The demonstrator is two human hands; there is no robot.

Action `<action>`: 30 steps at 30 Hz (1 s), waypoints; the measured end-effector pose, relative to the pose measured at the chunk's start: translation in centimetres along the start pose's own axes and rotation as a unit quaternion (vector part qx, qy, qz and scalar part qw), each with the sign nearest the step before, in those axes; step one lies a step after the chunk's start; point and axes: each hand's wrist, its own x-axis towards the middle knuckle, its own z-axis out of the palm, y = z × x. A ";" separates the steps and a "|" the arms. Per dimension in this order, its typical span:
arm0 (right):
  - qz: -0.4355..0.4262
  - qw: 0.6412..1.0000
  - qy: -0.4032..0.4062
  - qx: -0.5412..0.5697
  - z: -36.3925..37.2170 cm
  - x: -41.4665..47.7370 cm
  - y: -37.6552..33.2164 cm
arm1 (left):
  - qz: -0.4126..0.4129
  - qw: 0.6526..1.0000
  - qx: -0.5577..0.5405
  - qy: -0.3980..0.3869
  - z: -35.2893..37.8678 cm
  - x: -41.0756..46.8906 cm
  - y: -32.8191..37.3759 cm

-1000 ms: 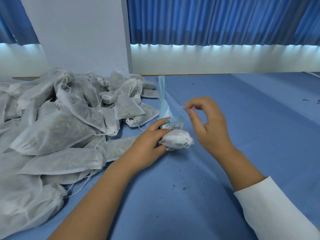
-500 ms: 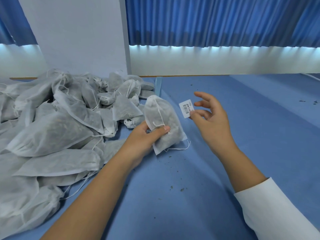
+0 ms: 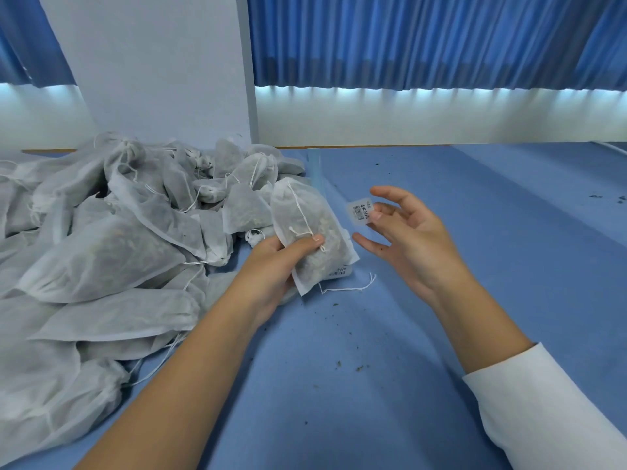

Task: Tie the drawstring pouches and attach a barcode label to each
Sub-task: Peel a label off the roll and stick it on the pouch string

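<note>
Pouch: gauzy white nonwoven; lumpy, oblong

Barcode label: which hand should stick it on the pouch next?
Right. The right hand carries the barcode label on a fingertip, fingers spread, close beside the pouch. The left hand grips that pouch, thumb across its front, so it is probably best used to steady it.
</note>
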 end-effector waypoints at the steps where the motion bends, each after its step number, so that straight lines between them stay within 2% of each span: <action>1: 0.000 1.000 -0.003 0.002 0.1 0.0 0.0 | -0.002 1.000 0.002 0.005 -0.1 0.0 0.1; 6: -0.009 0.999 -0.007 -0.036 0.4 -0.1 -0.3 | 0.002 0.999 0.009 0.034 -0.7 -0.4 1.0; 9: -0.022 0.995 -0.015 -0.091 0.7 -0.4 -0.2 | 0.025 0.998 0.051 0.039 -1.2 -0.7 1.4; 12: -0.036 0.988 -0.056 -0.139 1.1 -0.8 -0.1 | 0.027 0.996 0.080 0.039 -1.2 -1.0 1.5; 18: -0.032 0.982 -0.132 -0.135 1.5 -1.2 -0.5 | 0.052 0.973 0.219 0.048 -0.9 -1.3 1.5; 30: -0.031 0.981 -0.098 -0.166 1.4 -1.1 -0.4 | 0.091 0.960 0.261 -0.049 -0.5 -2.4 2.0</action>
